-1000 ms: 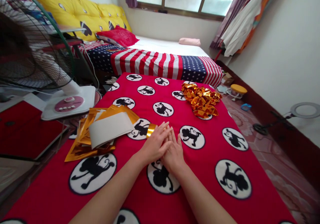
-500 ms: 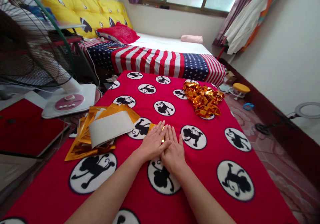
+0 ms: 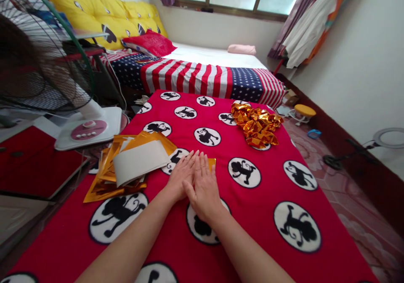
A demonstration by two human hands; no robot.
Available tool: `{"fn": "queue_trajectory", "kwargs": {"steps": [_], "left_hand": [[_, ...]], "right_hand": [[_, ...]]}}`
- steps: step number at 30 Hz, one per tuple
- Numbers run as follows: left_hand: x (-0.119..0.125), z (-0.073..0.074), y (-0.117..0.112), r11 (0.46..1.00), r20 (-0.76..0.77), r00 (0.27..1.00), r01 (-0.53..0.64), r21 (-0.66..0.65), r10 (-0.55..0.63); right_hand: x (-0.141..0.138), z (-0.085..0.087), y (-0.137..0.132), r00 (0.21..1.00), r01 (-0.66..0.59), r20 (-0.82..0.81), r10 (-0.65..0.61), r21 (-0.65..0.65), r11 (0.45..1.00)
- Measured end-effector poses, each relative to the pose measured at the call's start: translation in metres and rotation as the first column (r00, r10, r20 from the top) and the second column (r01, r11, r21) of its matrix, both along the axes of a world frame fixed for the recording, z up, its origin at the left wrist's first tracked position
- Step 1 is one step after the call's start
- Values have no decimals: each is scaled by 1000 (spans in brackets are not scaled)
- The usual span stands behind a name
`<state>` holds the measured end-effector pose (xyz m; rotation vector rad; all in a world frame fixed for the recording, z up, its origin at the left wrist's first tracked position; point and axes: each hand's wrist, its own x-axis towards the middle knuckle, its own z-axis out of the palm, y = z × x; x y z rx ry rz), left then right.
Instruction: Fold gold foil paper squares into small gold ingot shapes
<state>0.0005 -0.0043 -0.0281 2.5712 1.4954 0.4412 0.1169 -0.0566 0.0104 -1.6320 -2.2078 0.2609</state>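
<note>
Side by side and flat, both my hands press down at the middle of the red cloth [image 3: 214,241] with black monkey prints. My left hand [image 3: 182,174] has its fingers stretched out, and my right hand [image 3: 203,186] partly overlaps it. Under them lies a gold foil sheet [image 3: 212,163]; only a small corner shows beside my right fingertips, and the rest is hidden. To the left is a loose pile of gold foil sheets [image 3: 105,169] with a pale grey sheet [image 3: 140,161] on top. Crumpled gold foil [image 3: 257,125] lies at the far right of the cloth.
An electric fan [image 3: 88,127] stands on the left, beside a red panel [image 3: 34,165]. Behind the cloth is a bed with a flag-patterned cover [image 3: 202,76]. On the floor at right are a yellow-topped stool [image 3: 304,111] and a ring light [image 3: 389,139].
Both hands have slid left together. More of the gold sheet's right corner now shows, while its left part is covered. The pile and crumpled foil have stayed put.
</note>
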Motion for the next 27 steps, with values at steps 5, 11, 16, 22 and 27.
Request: {"fn": "queue_trajectory", "kwargs": {"steps": [5,11,16,22,27], "left_hand": [[-1,-9,4,1000,-25,1000,3,-12,-4],[-2,-3,1,1000,-38,999,7,28,-6],[-1,5,-2,998,-16,1000,-6,56,7],[-3,10,-4,999,25,1000,-6,38,5],[-4,11,-3,999,95,995,-42,10,41]], "right_hand": [[-26,1,9,993,4,-117,-19,-126,992],[8,-11,10,1000,3,-18,-6,-129,992],[34,-17,8,996,53,77,-44,-122,991],[51,-29,9,969,241,-72,-237,40,970],[54,-24,7,919,292,-302,-253,92,952]]}}
